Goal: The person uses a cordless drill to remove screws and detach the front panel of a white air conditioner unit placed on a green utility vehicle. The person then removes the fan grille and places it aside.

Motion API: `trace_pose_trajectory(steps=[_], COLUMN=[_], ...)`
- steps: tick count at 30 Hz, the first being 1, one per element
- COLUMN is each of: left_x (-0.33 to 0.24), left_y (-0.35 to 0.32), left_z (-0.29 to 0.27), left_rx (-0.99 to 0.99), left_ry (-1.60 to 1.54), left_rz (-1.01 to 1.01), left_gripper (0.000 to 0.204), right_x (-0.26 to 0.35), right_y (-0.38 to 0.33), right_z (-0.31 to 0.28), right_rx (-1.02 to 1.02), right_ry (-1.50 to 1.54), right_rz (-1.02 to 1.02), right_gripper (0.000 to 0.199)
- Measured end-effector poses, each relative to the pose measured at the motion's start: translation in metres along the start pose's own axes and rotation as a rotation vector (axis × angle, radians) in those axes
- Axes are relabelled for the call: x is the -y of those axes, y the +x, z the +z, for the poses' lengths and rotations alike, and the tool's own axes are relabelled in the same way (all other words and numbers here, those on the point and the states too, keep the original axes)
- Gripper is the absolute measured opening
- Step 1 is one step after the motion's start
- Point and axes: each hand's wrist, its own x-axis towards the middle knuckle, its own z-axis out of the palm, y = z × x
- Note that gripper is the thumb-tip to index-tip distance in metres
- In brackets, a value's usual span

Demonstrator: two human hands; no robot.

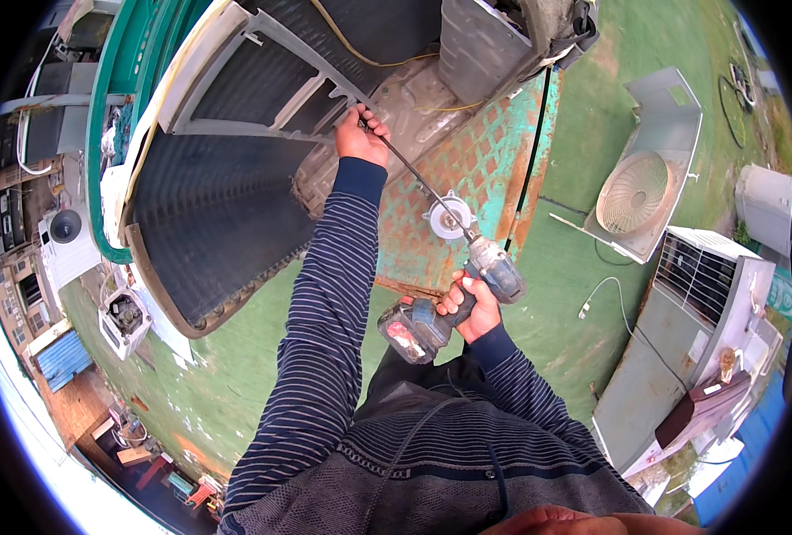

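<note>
My right hand [474, 308] is wrapped round the handle of a cordless drill [496, 272], its battery pack pointing to the lower left. A long thin driver bit [418, 181] runs from the chuck up and left. My left hand [361, 136] is closed around the far end of that bit, right beside a grey frame [338, 82]. The bit's tip is hidden by my fingers. Behind the frame stands an opened air conditioner outdoor unit with a dark curved finned coil [226, 214]. A white round part [449, 218] lies under the bit.
A rusty green metal plate [485, 152] lies below the work. At the right are a casing panel with a round fan grille [637, 194] and another outdoor unit [650, 357] with a loose cable [626, 308]. A small motor-like unit [125, 321] sits at the left on the green floor.
</note>
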Motion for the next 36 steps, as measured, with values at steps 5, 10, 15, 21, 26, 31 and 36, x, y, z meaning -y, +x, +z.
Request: trace_pose_trajectory(steps=[5, 10, 15, 21, 26, 31, 36], left_x=[0.006, 0.013, 0.025, 0.026, 0.019, 0.032, 0.061], left_y=[-0.011, -0.027, -0.066, -0.15, -0.2, -0.202, -0.185], left_z=[-0.014, -0.057, -0.117, -0.177, -0.225, -0.254, -0.267], left_rx=[-0.051, -0.149, -0.333, -0.133, -0.132, -0.099, -0.085], left_ry=[-0.036, -0.191, -0.133, -0.188, -0.437, -0.479, -0.382], left_rz=[-0.001, -0.093, -0.039, -0.217, -0.14, -0.14, -0.163], left_gripper=[0.021, 0.01, 0.009, 0.009, 0.01, 0.013, 0.015], right_x=[0.022, 0.053, 0.071, 0.081, 0.078, 0.09, 0.109], right_y=[-0.029, -0.059, -0.074, -0.05, -0.005, 0.049, 0.07], right_z=[-0.035, -0.063, -0.067, -0.066, -0.071, -0.078, -0.087], right_rx=[-0.035, -0.003, 0.08, 0.62, 0.986, 1.029, 1.116], right_ry=[-0.105, -0.192, -0.613, -1.612, -1.665, -1.75, -1.923], right_rz=[-0.005, 0.039, -0.053, -0.264, -0.344, -0.373, -0.51], right_gripper=[0.023, 0.025, 0.025, 0.038, 0.048, 0.054, 0.05])
